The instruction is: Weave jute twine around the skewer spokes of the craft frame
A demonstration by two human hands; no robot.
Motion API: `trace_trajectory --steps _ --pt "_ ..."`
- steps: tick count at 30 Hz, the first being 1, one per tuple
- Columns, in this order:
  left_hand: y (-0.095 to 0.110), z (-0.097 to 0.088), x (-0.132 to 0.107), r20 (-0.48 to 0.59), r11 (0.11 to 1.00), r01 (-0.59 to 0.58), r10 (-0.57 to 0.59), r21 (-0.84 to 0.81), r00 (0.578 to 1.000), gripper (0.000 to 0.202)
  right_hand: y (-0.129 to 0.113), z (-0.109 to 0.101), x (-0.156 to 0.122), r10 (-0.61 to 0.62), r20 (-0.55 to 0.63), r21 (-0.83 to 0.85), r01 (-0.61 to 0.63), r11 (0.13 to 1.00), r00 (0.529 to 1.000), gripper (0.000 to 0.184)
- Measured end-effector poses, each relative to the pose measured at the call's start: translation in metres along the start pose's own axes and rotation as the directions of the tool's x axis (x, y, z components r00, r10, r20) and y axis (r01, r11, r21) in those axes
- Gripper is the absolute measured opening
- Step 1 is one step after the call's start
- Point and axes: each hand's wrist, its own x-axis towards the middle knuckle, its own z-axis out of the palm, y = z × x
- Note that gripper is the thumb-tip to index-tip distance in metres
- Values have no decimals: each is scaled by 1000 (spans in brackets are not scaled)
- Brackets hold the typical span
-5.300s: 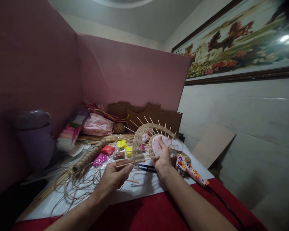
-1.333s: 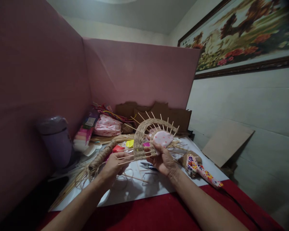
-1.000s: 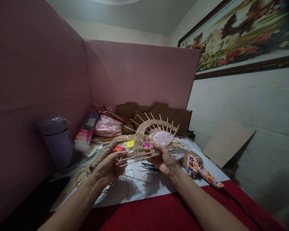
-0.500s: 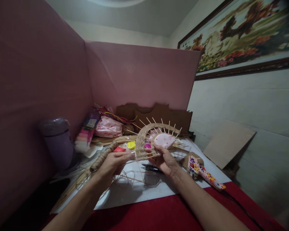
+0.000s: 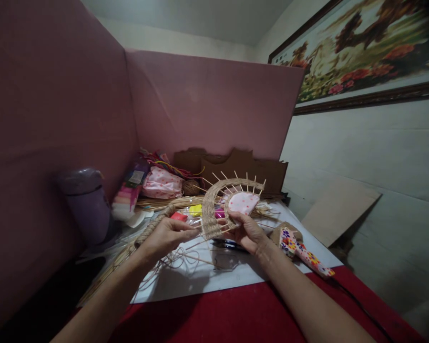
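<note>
A half-round woven piece point(image 5: 210, 206), with a twine band laced over thin sticks that fan outward, is held up over the table. At its centre sits a half-circle of pink dotted cloth point(image 5: 243, 202). My right hand point(image 5: 248, 233) grips the lower inner part of the piece, thumb on the near side. At the band's lower left end, my left hand point(image 5: 173, 234) has its fingers pinched together; whatever lies between them is too small to make out. Loose twine point(image 5: 178, 257) trails on the white sheet below. Dark-handled snips point(image 5: 229, 245) lie partly hidden beneath my right hand.
A twine roll point(image 5: 155, 225) and long thin sticks lie at left, near a purple bin point(image 5: 89, 214). Behind are a dotted cloth bundle point(image 5: 162, 182) and cardboard point(image 5: 229, 164). A flower-patterned glue gun point(image 5: 303, 252) with a cord lies at right on the red cloth's edge.
The view has shifted slightly. The woven piece has turned a little in my right hand. My left hand stays at its lower left end, with the fingers slightly shifted.
</note>
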Motion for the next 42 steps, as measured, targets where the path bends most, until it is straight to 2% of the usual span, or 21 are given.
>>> trace_trajectory --steps 5,8,10,12,16,19,23,28,32,38,42 --pt "-1 0 -2 -32 970 -109 119 217 992 13 2 1 -2 41 18 -103 -39 994 999 9" --pt "-4 4 -3 -80 917 -182 223 356 971 12 4 2 -3 60 34 -144 -54 988 998 13" --pt "-6 7 -4 -103 897 -204 263 391 959 11 4 2 -3 63 37 -143 -57 988 997 14" --pt "-6 8 -3 -121 918 -197 251 345 960 11 3 1 -3 58 30 -124 -54 991 998 13" --pt "-3 8 -1 -80 974 -144 160 172 984 12 -1 -1 -3 74 31 -91 -71 993 997 8" --pt "1 8 -2 -40 982 -112 120 150 992 12 -3 -2 -4 75 78 -89 -68 994 994 8" --pt "5 10 -4 -8 988 -96 98 122 995 16 -3 -2 -5 62 112 -52 -56 997 992 11" --pt "2 12 -5 36 1000 2 -1 -15 999 26 -3 -2 -5 53 167 -11 -52 999 985 23" --pt "1 13 -5 22 997 15 -13 -71 1000 26 -3 -1 -6 46 170 21 -50 999 984 25" --pt "0 16 -6 61 989 27 -19 -143 998 23 -2 1 -7 32 183 51 -42 998 983 33" --pt "-4 20 -7 34 984 24 -19 -174 999 22 0 3 -6 25 182 91 -42 995 983 36"
